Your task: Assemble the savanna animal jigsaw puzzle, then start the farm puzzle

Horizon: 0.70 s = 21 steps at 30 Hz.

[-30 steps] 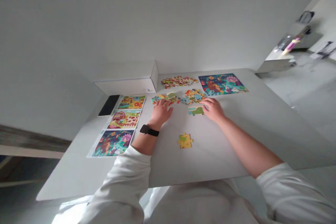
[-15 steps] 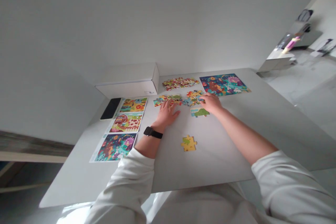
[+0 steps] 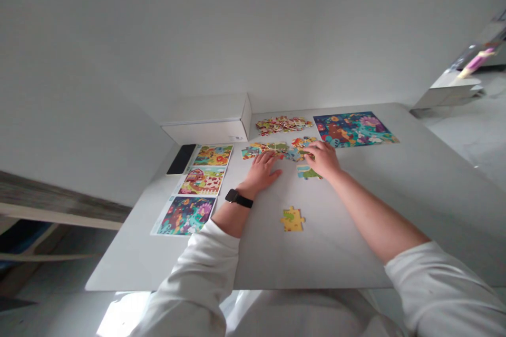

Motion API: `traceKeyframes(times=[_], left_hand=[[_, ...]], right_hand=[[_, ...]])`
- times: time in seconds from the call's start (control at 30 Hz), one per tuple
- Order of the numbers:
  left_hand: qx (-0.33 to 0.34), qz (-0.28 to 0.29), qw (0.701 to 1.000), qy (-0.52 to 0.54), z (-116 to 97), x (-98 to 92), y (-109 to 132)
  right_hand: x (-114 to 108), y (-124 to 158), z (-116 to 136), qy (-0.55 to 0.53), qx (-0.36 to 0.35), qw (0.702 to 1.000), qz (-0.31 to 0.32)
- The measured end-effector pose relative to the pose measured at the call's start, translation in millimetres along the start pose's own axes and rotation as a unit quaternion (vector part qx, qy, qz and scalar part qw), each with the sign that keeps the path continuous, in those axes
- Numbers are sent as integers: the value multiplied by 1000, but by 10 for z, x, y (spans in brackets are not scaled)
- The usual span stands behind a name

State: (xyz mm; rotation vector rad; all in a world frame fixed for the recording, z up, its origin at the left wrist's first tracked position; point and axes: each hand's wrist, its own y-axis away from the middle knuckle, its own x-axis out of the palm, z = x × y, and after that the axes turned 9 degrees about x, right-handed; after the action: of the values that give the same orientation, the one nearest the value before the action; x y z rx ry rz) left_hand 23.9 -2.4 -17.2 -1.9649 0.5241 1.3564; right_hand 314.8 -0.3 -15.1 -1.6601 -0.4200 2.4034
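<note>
My left hand (image 3: 263, 172), with a black watch (image 3: 239, 198) on its wrist, lies with fingers spread. Its fingertips rest at the near edge of a flat pile of puzzle pieces (image 3: 253, 151). Just to the right, the bent fingers and thumb of my right hand (image 3: 326, 161) close on a puzzle piece in a smaller, orange and blue pile (image 3: 299, 142); the fingers partly hide that piece. Below this hand lies a green and light blue puzzle piece (image 3: 306, 172), partly covered by it. A yellow puzzle piece with a green figure (image 3: 292, 219) lies alone nearer to me.
Behind the hands lies a larger heap of puzzle pieces (image 3: 282, 125). A dark, colourful picture sheet (image 3: 356, 127) is at back right. On the left are a sheet with three pictures (image 3: 201, 181), a black phone (image 3: 181, 159) and a long white box (image 3: 207, 121) against the wall.
The view has swung left, so the table appears further right. My right hand has come slightly nearer and now covers part of the green piece. My left hand keeps its place by the pile.
</note>
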Motion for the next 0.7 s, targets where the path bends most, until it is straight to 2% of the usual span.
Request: traceKeyframes(times=[0.13, 0.33, 0.43, 0.57, 0.7], left_hand=[[-75, 33, 996, -44, -10, -6, 32], [-135, 16, 988, -73, -42, -5, 51], [-78, 1, 996, -53, -65, -16, 28], [29, 42, 999, -8, -106, 1, -14], [27, 53, 998, -5, -121, 11, -18]], right_hand=[[17, 4, 15, -6, -60, 997, 49], [7, 17, 41, 31, -1, 999, 43], [6, 23, 69, 37, -2, 998, 56], [12, 32, 133, 35, -43, 995, 84], [6, 25, 130, 26, -48, 995, 82]])
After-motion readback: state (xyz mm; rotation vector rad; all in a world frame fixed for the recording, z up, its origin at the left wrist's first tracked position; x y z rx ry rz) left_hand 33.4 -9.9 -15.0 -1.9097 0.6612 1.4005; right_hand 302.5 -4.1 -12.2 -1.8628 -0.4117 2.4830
